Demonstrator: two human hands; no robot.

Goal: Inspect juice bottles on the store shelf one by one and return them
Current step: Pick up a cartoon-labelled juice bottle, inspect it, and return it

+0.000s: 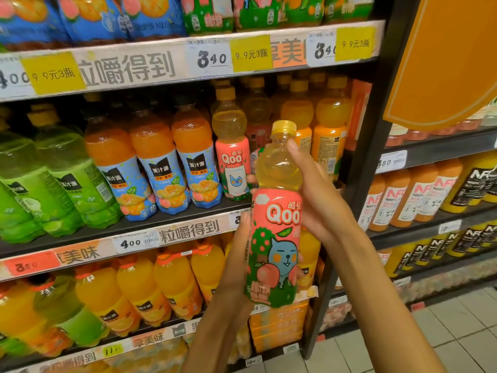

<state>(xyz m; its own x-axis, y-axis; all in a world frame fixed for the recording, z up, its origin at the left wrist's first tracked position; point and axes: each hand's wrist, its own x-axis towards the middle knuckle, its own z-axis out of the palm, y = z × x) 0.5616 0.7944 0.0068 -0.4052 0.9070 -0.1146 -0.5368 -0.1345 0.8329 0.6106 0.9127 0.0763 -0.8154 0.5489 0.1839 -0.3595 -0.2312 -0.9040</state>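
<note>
- One Qoo bottle (pixel 277 238) is off the shelf and held upright in front of the middle shelf (pixel 172 232), label facing the camera. Yellow cap on, pale yellow juice in the clear upper part, pink peach label with a blue cartoon animal below.
- The left hand (pixel 236 265) lies along the bottle's left side at the lower label, fingers fairly straight and pressed flat against it, thumb not visible.
- The right hand (pixel 320 200) wraps the bottle from behind at the bulge above the label; fingertips show past the left edge, and the thumb rests up along the neck, just under the cap.
- Judgement: the step in hand is inspection of this bottle, front face under view. Return to the shelf is not yet done.
- A second bottle of the same kind (pixel 232 157) stands at the shelf front, just left of the held one; the place behind the held bottle is hidden, so its slot cannot be confirmed.
- Remaining, as far as can be judged: put this bottle back beside its twin, then go on to others. The orange-juice bottles (pixel 150 162) and green bottles (pixel 53 179) to the left stand in their rows; whether any have been checked cannot be told.
</note>
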